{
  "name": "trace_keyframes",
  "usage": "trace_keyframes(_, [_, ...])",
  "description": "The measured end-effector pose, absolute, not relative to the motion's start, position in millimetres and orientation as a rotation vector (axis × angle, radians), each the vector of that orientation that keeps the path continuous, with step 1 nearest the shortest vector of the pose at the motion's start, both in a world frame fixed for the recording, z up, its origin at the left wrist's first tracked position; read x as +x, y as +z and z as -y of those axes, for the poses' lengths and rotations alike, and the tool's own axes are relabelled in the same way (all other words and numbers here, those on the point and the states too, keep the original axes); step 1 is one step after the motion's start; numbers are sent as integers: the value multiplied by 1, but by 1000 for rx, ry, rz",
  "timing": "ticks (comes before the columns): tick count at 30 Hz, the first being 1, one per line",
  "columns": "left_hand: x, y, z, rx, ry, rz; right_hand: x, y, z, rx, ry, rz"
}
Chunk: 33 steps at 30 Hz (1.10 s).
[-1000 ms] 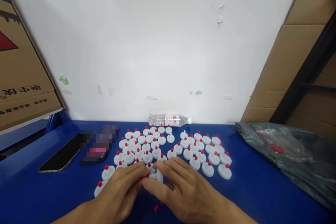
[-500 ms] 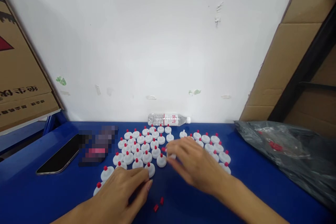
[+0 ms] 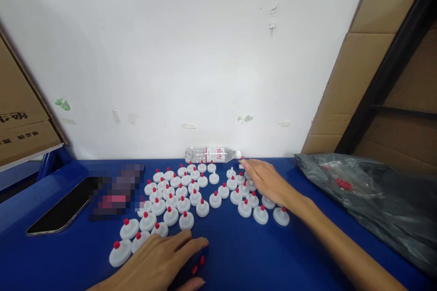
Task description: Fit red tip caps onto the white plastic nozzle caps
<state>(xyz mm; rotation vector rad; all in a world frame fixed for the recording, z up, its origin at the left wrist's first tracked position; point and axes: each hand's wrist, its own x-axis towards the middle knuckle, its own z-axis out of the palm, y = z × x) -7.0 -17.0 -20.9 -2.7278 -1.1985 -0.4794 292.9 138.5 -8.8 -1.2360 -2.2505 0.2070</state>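
Observation:
My left hand rests low at the front, thumb and index finger apart, holding nothing that I can see. Two small red caps lie on the blue table between that thumb and index finger. At the back, my right hand stretches over the right-hand group of lids. Its fingertips are on a white lid with a red tip, partly hidden beside the bottle neck. Many round white lids with red caps stand in two groups. Two white lids near the back have bare spouts.
A clear plastic bottle lies along the wall. A black phone and a blurred-out item are on the left. Grey plastic sheeting with a bag of red pieces covers the right side. Cardboard leans behind it.
My right hand has moved from the middle to the back right, with a red-tipped lid at its fingertips. My left hand's thumb and fingers have spread apart, near the loose red caps. The view has shifted slightly.

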Motion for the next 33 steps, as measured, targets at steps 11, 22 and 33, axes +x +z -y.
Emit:
trace_keyframes(11, [-1,-25,13,-2790,-609,1152,290,-14,-139,-1263,230,2342])
trace_keyframes(22, [0,-21,12,-2900,-432,1179,287,-4,-134,-1207,161,2368])
trace_keyframes(33, [-1,-22,11,-2910,-573,1168,271,-13,-132,-1141,187,2418])
